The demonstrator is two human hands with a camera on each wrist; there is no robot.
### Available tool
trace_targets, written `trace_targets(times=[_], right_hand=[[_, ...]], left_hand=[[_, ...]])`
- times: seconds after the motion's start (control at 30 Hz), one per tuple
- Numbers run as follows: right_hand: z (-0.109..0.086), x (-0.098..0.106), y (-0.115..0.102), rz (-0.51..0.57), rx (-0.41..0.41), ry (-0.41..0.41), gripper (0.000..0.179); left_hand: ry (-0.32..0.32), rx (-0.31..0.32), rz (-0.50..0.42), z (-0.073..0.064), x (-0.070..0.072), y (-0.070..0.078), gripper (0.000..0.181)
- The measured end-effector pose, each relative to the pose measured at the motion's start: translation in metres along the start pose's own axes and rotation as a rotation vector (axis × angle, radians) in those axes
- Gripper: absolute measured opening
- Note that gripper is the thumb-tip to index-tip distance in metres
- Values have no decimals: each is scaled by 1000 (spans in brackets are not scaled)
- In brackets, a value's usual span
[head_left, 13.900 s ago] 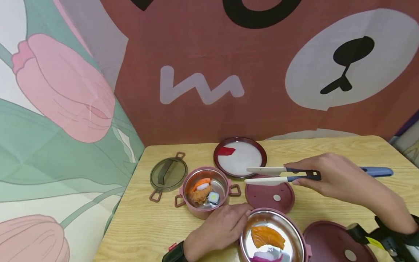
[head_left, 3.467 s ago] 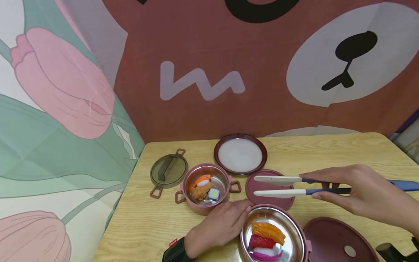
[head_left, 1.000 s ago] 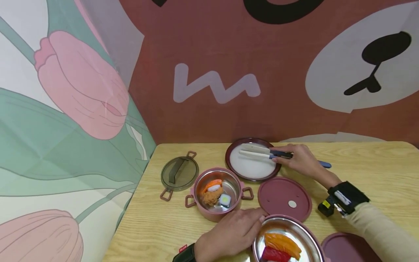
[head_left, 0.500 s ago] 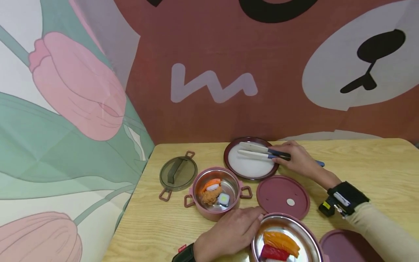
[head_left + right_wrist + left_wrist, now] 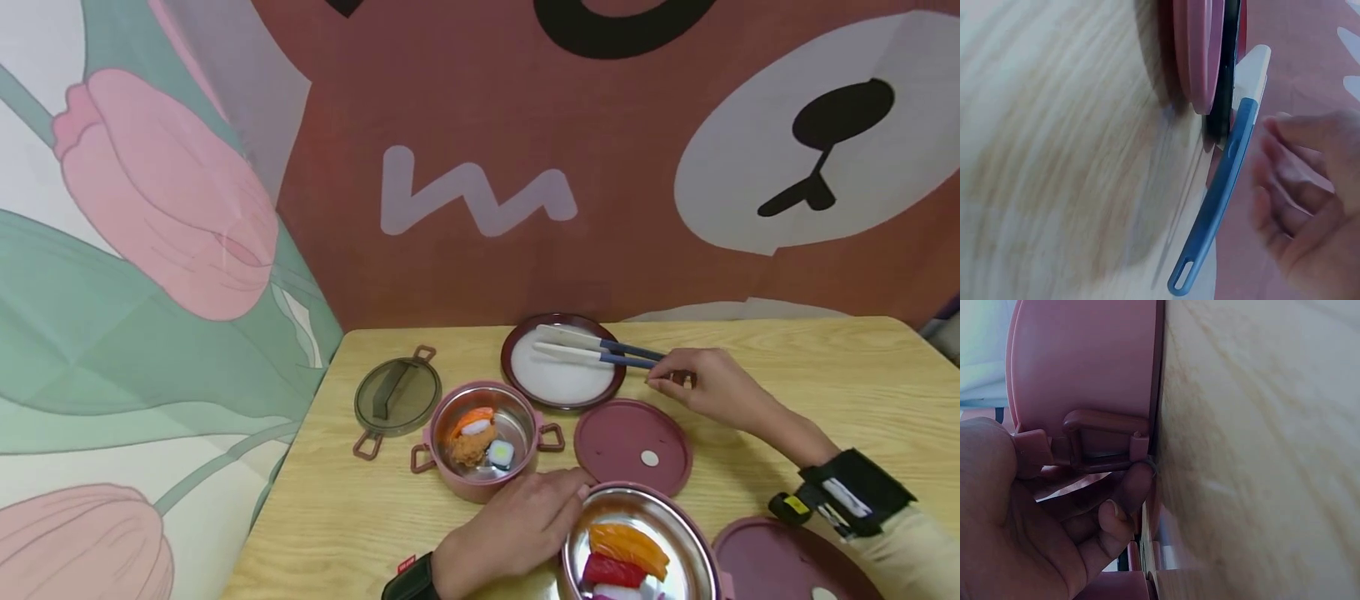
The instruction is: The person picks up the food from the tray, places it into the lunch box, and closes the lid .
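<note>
A pair of tongs (image 5: pixel 607 357) with white tips and blue handles lies across the white plate (image 5: pixel 570 390), which has a dark red rim. Just right of the handles is my right hand (image 5: pixel 712 387); the right wrist view shows its fingers loosely bent and apart from the tongs (image 5: pixel 1225 169). My left hand (image 5: pixel 521 521) grips the near pink pot (image 5: pixel 693 525) at its side handle (image 5: pixel 1107 422). Inside that pot are an orange toy sushi piece (image 5: pixel 628 547), a red one (image 5: pixel 613 571) and a white and magenta one, partly cut off below.
A second pink pot (image 5: pixel 472 483) holds toy shrimp sushi, fried chicken and a sushi roll. A glass lid (image 5: pixel 397 396) lies left of it. Two flat dark pink lids (image 5: pixel 633 437) lie on the wooden table (image 5: pixel 330 500), one at the lower right. A printed cloth hangs behind.
The red sushi piece has gone from the plate into the near pot. My right hand has laid the tongs on the plate, released them and drawn back right. The left hand stays at the pot.
</note>
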State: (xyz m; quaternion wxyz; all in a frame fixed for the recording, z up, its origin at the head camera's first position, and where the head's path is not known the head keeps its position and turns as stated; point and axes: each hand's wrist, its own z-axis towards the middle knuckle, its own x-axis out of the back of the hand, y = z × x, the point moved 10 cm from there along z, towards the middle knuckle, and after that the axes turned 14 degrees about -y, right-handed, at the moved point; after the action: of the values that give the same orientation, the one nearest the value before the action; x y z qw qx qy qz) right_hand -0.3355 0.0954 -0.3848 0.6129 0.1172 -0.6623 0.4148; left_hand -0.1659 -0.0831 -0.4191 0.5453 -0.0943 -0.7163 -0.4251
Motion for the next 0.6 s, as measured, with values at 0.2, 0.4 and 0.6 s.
trace_targets(times=[0.2, 0.4, 0.6], right_hand=[[-4, -29, 7, 59, -43, -191, 5], [-4, -37, 1, 81, 37, -245, 7], [-6, -33, 2, 62, 3, -284, 7]], left_hand=[[-6, -1, -17, 0, -1, -1, 33], [-8, -5, -26, 0, -1, -1, 33], [-12, -7, -40, 0, -1, -1, 34]])
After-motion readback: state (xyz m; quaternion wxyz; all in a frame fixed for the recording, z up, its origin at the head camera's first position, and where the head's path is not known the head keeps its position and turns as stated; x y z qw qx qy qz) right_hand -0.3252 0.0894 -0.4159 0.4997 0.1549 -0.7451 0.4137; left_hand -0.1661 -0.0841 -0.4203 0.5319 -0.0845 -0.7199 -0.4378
